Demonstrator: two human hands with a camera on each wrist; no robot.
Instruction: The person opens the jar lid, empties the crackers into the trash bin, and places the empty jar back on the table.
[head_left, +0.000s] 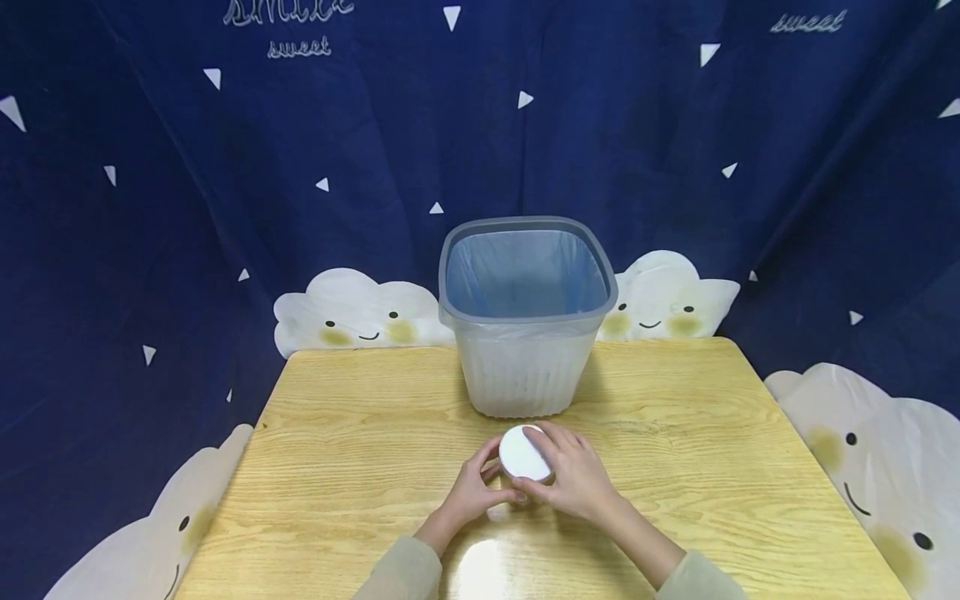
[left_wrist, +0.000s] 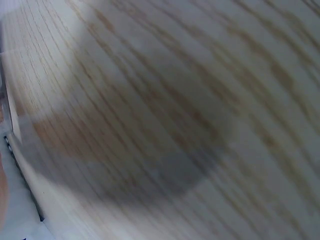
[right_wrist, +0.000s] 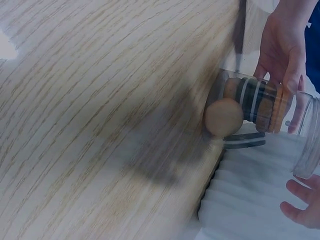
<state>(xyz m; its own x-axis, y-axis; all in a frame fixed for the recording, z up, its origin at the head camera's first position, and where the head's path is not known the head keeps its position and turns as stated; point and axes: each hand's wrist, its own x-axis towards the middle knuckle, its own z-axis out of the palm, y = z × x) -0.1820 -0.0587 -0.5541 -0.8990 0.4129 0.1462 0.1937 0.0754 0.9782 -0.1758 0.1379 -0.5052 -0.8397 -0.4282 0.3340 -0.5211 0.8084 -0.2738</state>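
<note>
A clear jar (right_wrist: 257, 105) of round cookies, some pale and some dark with a light filling, stands on the table between both hands. Its round white lid (head_left: 522, 456) faces up in the head view and hides most of the jar. My left hand (head_left: 474, 492) holds the jar's side with thumb and fingers. From the right, my right hand (head_left: 576, 473) grips the lid's rim, thumb at the near edge and fingers over the far edge. The left wrist view has mostly tabletop and shadow.
Just behind the jar stands a bin (head_left: 525, 371) with a grey rim and a clear bag liner. The wooden table (head_left: 352, 433) reaches out to both sides. A dark blue curtain (head_left: 375, 150) with white triangles and smiling clouds hangs around it.
</note>
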